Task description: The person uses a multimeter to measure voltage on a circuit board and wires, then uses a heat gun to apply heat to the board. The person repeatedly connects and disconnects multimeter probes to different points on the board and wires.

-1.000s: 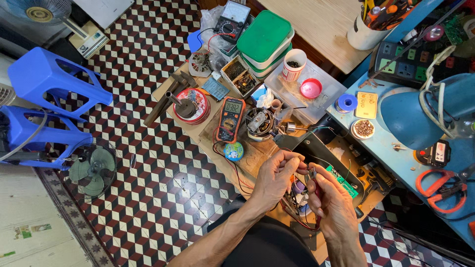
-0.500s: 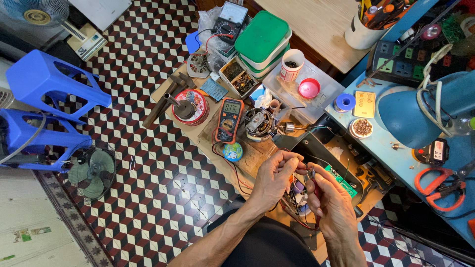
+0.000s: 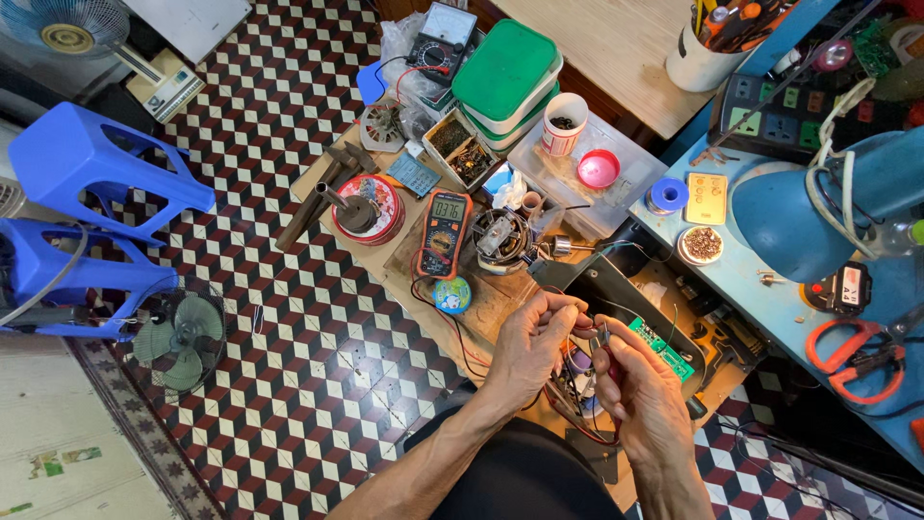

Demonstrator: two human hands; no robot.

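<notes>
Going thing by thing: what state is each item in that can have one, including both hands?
Left hand: closed, pinching thin wires.
Right hand: closed on a small metal tool.
Digital multimeter: on, display lit.
Green-lidded box: lid shut.
White cup: upright, open, dark bits inside.
Red-handled scissors: lying flat; blades hidden.

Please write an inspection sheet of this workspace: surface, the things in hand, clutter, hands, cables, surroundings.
Surface: low wooden board crowded with tools; blue bench at right.
Things in hand: thin wires and a small metal tool, held over a green circuit board.
Clutter: orange multimeter, motor, red tin, green-lidded boxes, cup, pink lid, red scissors.
Hands: left hand pinches the wires; right hand has its grip on the tool.
Cables: red and black leads run from the multimeter toward the hands.
Surroundings: checkered floor, blue stools, small fan, blue lamp.
</notes>
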